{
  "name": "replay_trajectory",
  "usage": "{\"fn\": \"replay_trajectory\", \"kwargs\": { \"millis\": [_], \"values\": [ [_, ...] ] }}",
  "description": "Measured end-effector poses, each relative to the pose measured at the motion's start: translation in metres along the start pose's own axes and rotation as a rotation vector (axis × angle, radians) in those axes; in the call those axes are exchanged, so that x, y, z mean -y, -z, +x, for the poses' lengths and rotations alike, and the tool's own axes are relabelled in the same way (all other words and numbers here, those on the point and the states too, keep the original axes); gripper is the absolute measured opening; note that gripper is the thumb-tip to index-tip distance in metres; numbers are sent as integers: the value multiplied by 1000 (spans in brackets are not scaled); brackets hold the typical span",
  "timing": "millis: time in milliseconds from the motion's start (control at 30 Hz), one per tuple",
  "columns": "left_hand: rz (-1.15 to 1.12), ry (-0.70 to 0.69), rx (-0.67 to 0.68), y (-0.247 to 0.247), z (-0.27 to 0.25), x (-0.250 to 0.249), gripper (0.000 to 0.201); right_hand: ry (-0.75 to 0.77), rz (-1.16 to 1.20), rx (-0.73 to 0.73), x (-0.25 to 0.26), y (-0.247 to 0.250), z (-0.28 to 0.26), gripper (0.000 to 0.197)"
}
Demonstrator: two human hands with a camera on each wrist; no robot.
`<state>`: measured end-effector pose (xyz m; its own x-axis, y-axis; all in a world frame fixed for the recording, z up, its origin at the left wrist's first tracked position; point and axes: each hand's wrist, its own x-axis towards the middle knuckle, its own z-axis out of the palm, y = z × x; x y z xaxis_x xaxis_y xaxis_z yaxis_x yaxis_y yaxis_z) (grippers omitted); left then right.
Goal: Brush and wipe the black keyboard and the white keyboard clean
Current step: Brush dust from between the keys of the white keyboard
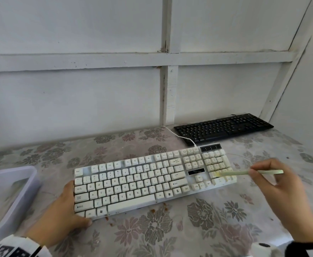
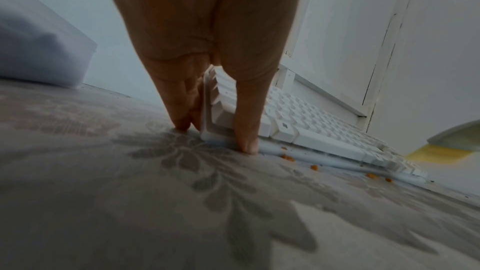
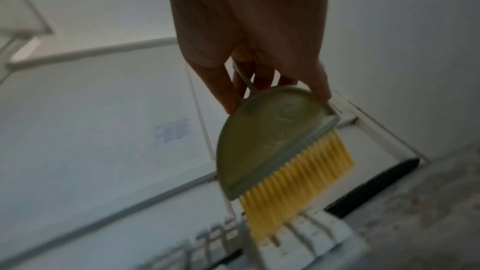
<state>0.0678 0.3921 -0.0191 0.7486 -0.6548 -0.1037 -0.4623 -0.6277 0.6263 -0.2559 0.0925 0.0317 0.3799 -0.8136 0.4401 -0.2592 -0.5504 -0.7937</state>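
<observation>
The white keyboard (image 1: 152, 180) lies slantwise in the middle of the table. My left hand (image 1: 66, 204) rests against its left end, fingers straight down along the side edge and the thumb (image 2: 246, 130) on the front corner. My right hand (image 1: 253, 172) pinches a pale green brush (image 1: 263, 172) by its handle. The yellow bristles (image 3: 298, 182) touch the number pad at the white keyboard's (image 3: 298, 243) right end. The black keyboard (image 1: 224, 127) sits at the back right against the wall, with neither hand on it.
Orange crumbs (image 1: 163, 206) lie on the flowered tablecloth (image 1: 207, 229) along the white keyboard's front edge. A pale plastic tub (image 1: 9, 191) stands at the left. A white cable (image 1: 179, 135) runs from the keyboard to the wall. White wall panels close off the back and right.
</observation>
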Motion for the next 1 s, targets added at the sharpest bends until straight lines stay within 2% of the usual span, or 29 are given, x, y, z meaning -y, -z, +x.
{"fn": "replay_trajectory", "kwargs": {
  "millis": [33, 100, 233, 333, 467, 567, 667, 733, 833, 1000],
  "values": [
    [4, 0, -4, 0, 0, 0, 109, -23, 87, 43, 2, -1, -1, 9],
    [14, -1, 0, 1, 0, 0, 109, -63, 138, 88, -3, -4, -4, 11],
    [24, -19, 9, 1, 0, 5, 112, -132, -39, -54, -9, 0, 1, 17],
    [32, -44, 20, 1, 1, 7, 112, -56, -87, -77, 16, -6, -9, 13],
    [49, -59, 24, 2, 3, 9, 114, 121, 119, 136, 60, -56, -54, 22],
    [32, -82, 28, 2, 2, 9, 115, 301, 151, 266, 82, -106, -90, 13],
    [15, -161, 21, 3, 3, 7, 110, 453, 117, 294, 98, -147, -118, 17],
    [5, -144, 21, 4, 2, 5, 111, 525, 95, 273, 106, -164, -131, 17],
    [-30, -127, 16, 4, -1, 3, 116, 558, 80, 246, 112, -178, -139, 17],
    [-30, -145, -4, 2, -1, 2, 112, 515, 101, 245, 94, -183, -132, 13]
  ]
}}
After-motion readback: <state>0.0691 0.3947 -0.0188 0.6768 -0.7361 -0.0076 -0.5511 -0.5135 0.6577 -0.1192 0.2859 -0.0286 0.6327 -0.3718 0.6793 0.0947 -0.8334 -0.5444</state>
